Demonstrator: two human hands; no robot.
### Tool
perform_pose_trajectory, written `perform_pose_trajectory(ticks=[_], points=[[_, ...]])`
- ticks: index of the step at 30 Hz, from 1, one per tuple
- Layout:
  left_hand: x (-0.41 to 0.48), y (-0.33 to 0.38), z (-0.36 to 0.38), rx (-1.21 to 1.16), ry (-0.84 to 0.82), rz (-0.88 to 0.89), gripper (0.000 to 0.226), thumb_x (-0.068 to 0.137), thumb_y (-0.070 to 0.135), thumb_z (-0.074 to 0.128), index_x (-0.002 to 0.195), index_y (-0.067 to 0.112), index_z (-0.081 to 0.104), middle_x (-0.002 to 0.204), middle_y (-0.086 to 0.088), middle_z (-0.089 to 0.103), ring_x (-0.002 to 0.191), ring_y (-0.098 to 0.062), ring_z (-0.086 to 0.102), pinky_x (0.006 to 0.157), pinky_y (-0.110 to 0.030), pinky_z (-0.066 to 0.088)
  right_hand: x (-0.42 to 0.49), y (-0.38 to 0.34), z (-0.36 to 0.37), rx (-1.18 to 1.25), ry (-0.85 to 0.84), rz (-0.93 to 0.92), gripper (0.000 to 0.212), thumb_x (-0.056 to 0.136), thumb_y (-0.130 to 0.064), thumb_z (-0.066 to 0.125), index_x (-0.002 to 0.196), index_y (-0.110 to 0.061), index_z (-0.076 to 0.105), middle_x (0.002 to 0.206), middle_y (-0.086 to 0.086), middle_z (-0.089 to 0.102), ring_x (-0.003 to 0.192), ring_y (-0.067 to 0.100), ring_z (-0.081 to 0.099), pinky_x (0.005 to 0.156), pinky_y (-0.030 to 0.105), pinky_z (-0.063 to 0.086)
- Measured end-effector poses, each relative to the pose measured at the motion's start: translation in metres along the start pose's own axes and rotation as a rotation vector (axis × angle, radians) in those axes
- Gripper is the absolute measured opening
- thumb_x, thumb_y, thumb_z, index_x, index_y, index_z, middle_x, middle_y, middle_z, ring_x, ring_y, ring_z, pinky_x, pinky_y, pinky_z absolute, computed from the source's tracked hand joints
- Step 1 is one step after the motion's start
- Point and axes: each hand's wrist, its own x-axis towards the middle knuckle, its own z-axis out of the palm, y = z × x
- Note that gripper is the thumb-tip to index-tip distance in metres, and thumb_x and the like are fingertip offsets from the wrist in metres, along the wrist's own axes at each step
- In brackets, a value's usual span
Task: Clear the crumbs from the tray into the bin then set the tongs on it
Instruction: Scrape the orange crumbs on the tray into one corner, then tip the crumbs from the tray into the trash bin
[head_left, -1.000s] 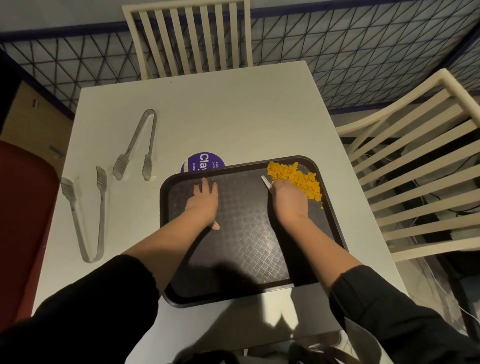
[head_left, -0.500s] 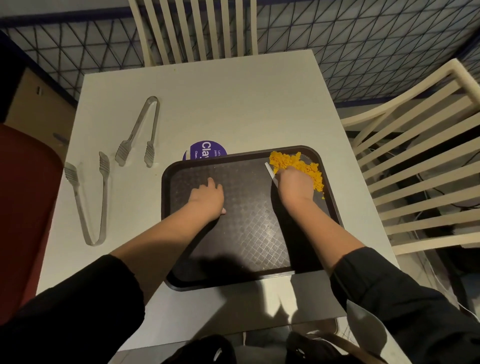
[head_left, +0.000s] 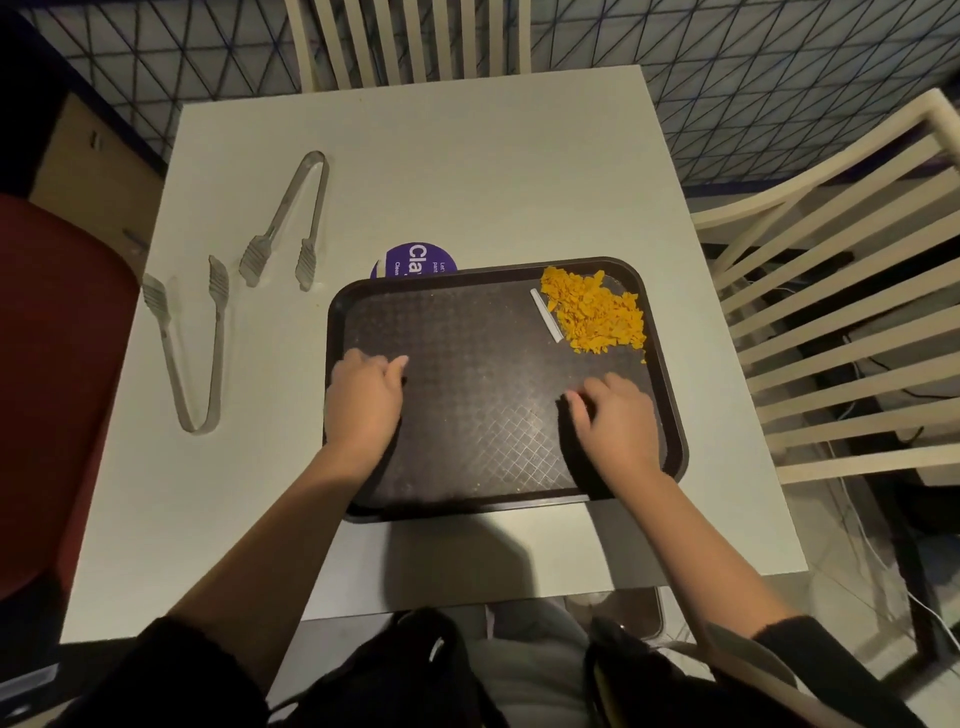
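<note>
Squarely on the pale grey square counter (head_left: 467, 171) sat a dark brown rectangular plastic tray (head_left: 467, 499) with a textured waffle surface, its near edge close to the person. Heaped in its far right corner lay a pile of orange-yellow crumbs (head_left: 595, 312), and a small white flat strip (head_left: 546, 322) rested on the tray just beside the pile on its left. The left hand (head_left: 363, 402) lay knuckles-up over the tray's left rim, fingers loosely curled and gripping nothing that could be seen. The right hand (head_left: 615, 421) rested on the tray's right half, near but apart from the crumbs, fingers bent inward and likewise empty. Half hidden under the tray's far edge was a round purple sticker (head_left: 413, 260) with white lettering; only "Cla" could be read, the smaller lines beside it being too small to make out. Two pairs of clear plastic tongs lay on the counter well left of the tray: the nearer tongs (head_left: 189, 343) with its toothed tips pointing away from the person, the farther tongs (head_left: 291, 223) with its tips pointing toward the person. Cream slatted wooden chairs (head_left: 831, 312) stood at the far and right sides.
</note>
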Motion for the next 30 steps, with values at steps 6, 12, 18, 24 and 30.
perform_pose_trajectory(ticks=[6, 12, 18, 24, 30], points=[[-0.020, -0.031, 0.003, 0.020, 0.044, -0.319, 0.049, 0.088, 0.037, 0.061, 0.123, 0.005, 0.048, 0.122, -0.019, 0.047, 0.112, -0.036, 0.048, 0.089, -0.045, 0.045, -0.043, 0.041, -0.008, -0.099, 0.081, 0.262, 0.030, 0.084, -0.022, 0.066, 0.110, -0.008, 0.063, 0.098, 0.018, 0.057, 0.092, 0.036, 0.052, 0.077, 0.041, 0.042], [-0.024, -0.050, 0.017, -0.101, -0.033, -0.487, 0.038, 0.098, 0.030, 0.046, 0.120, 0.000, 0.051, 0.117, -0.021, 0.058, 0.104, -0.040, 0.058, 0.079, -0.043, 0.047, -0.041, 0.052, -0.012, 0.056, 0.100, 0.448, 0.034, 0.092, -0.022, 0.053, 0.121, -0.005, 0.049, 0.112, 0.019, 0.052, 0.098, 0.036, 0.054, 0.080, 0.045, 0.045], [-0.031, -0.055, 0.016, -0.209, 0.008, -0.450, 0.032, 0.100, 0.021, 0.038, 0.114, -0.004, 0.052, 0.111, -0.024, 0.061, 0.100, -0.041, 0.058, 0.074, -0.038, 0.042, -0.038, 0.059, -0.010, 0.110, -0.012, 0.591, 0.022, 0.098, -0.023, 0.041, 0.106, -0.006, 0.051, 0.105, 0.017, 0.057, 0.086, 0.034, 0.058, 0.064, 0.036, 0.043], [-0.050, -0.062, 0.005, -0.395, 0.055, -0.452, 0.032, 0.101, 0.021, 0.036, 0.119, -0.002, 0.048, 0.114, -0.023, 0.060, 0.103, -0.040, 0.057, 0.079, -0.037, 0.042, -0.060, 0.046, -0.008, 0.175, 0.030, 0.653, 0.022, 0.099, -0.021, 0.036, 0.106, -0.004, 0.048, 0.102, 0.019, 0.060, 0.084, 0.034, 0.057, 0.063, 0.035, 0.037], [-0.086, -0.095, -0.011, -0.471, 0.068, -0.442, 0.040, 0.100, 0.030, 0.037, 0.119, -0.001, 0.054, 0.112, -0.020, 0.061, 0.104, -0.037, 0.058, 0.079, -0.035, 0.041, -0.119, 0.018, -0.007, 0.191, 0.067, 0.662, 0.027, 0.100, -0.020, 0.035, 0.115, -0.001, 0.047, 0.105, 0.022, 0.062, 0.094, 0.041, 0.058, 0.071, 0.037, 0.040]])
